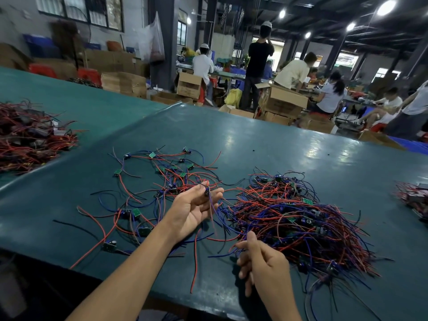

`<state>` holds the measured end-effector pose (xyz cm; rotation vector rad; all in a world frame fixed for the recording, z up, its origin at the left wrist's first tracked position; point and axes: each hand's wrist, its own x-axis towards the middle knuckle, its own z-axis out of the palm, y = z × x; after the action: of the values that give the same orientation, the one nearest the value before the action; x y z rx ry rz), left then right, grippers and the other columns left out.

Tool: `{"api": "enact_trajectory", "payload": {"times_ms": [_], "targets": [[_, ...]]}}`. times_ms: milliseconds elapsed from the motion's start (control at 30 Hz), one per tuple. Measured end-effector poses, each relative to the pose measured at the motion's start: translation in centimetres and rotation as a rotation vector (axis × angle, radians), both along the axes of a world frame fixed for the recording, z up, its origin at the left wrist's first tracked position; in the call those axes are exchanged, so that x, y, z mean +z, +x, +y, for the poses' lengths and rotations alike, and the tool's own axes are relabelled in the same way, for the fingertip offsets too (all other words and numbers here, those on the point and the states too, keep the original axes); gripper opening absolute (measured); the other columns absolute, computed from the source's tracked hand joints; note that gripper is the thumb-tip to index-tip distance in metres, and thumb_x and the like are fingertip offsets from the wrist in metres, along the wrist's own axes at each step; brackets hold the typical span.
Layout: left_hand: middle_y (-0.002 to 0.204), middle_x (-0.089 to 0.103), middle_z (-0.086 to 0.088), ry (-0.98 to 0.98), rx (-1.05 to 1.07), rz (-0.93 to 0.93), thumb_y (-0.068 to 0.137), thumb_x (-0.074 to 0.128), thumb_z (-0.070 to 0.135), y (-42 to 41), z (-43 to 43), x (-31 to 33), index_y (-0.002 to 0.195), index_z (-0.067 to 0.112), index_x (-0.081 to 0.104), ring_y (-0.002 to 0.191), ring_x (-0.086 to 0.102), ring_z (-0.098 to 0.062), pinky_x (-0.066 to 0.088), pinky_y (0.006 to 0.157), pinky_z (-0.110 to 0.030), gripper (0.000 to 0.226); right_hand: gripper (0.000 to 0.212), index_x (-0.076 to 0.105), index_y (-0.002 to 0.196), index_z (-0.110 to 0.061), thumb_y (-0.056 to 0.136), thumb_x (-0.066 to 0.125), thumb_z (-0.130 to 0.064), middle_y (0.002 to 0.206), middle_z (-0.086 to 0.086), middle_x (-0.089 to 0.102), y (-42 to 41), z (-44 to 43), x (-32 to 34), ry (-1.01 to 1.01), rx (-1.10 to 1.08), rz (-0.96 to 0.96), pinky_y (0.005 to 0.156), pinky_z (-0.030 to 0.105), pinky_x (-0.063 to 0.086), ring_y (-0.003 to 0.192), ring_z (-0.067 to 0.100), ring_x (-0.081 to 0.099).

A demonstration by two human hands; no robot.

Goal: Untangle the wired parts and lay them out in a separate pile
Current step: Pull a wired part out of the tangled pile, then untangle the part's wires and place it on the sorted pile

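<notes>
Left hand (194, 209) lies palm-up, fingertips pinching a wired part (206, 192); right hand (262, 262), nearer the body, curls thumb and forefinger round loose wires (220, 254).

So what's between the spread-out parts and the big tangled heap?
The head view shows the left hand there, holding one wired part; loose red and blue wires stretch from the spread-out parts toward the tangled heap.

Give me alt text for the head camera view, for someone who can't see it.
The left hand holds one wired part while the right hand pinches wires from a tangled pile on a green table. Untangled parts lie spread out to the left of it.
</notes>
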<state>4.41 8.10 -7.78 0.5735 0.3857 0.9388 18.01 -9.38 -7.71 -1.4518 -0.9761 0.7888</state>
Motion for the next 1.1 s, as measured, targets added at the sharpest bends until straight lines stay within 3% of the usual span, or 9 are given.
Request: {"api": "enact_trajectory", "payload": {"times_ms": [233,333,533,667,800,967,1100], "targets": [[0.124,0.068,-0.024,-0.033,-0.057,-0.093,0.101,0.046,0.012,-0.3,-0.1,0.3,0.141,0.005,0.049,0.092,0.074,-0.027,0.061,0.073,-0.039,0.041,0.055,0.078,0.082,-0.008,0.097,0.047,-0.051,0.067,0.023,0.064,0.5,-0.1,-0.1,0.024,0.005,0.202,0.035,0.03,0.043,0.047,0.031,0.054],[0.126,0.067,-0.023,-0.022,-0.062,-0.084,0.094,0.053,0.014,-0.2,-0.1,0.1,0.142,0.004,0.049,0.093,0.074,-0.026,0.06,0.073,-0.039,0.049,0.05,0.078,0.081,-0.007,0.097,0.05,-0.045,0.067,0.022,0.064,0.5,-0.1,-0.1,0.018,0.004,0.181,0.035,0.029,0.042,0.047,0.03,0.054],[0.122,0.07,-0.018,0.035,-0.066,-0.061,0.094,0.058,0.016,-0.2,0.1,-0.1,0.134,0.01,0.057,0.09,0.073,-0.022,0.06,0.072,-0.036,0.041,0.043,0.075,0.083,-0.003,0.1,0.052,-0.035,0.067,0.02,0.064,0.5,-0.3,-0.1,0.03,0.013,0.115,0.032,0.025,0.039,0.046,0.027,0.054],[0.121,0.071,-0.012,0.122,-0.06,0.03,0.089,0.065,0.008,-0.5,-0.2,0.1,0.143,0.019,0.05,0.094,0.072,-0.018,0.056,0.071,-0.03,0.057,0.037,0.077,0.078,-0.009,0.1,0.055,-0.03,0.064,0.018,0.064,0.5,-0.3,-0.1,0.038,0.021,0.064,0.031,0.023,0.037,0.045,0.026,0.054],[0.116,0.073,-0.005,0.131,-0.032,0.089,0.086,0.065,0.008,-0.4,-0.5,0.6,0.147,0.02,0.044,0.073,0.063,-0.008,0.04,0.056,-0.02,0.066,0.036,0.077,0.076,-0.016,0.096,0.056,-0.037,0.062,0.014,0.065,0.4,0.0,-0.3,0.034,0.012,0.024,0.035,0.021,0.032,0.044,0.026,0.051],[0.12,0.072,-0.003,0.143,-0.036,0.091,0.083,0.074,0.007,-0.7,-0.6,0.6,0.155,0.016,0.032,0.074,0.063,-0.009,0.041,0.055,-0.019,0.083,0.031,0.078,0.075,-0.021,0.088,0.059,-0.042,0.059,0.014,0.064,0.1,-0.5,0.0,0.095,0.051,-0.04,0.045,0.03,0.04,0.04,0.025,0.052],[0.129,0.069,-0.003,0.174,-0.023,0.1,0.074,0.081,0.015,-0.8,-0.6,1.1,0.158,0.02,0.022,0.075,0.065,-0.009,0.044,0.055,-0.02,0.103,0.027,0.08,0.08,-0.019,0.092,0.064,-0.038,0.057,0.016,0.064,-1.8,-1.2,1.2,0.199,0.086,-0.03,0.044,0.026,0.04,0.038,0.021,0.052]]}}
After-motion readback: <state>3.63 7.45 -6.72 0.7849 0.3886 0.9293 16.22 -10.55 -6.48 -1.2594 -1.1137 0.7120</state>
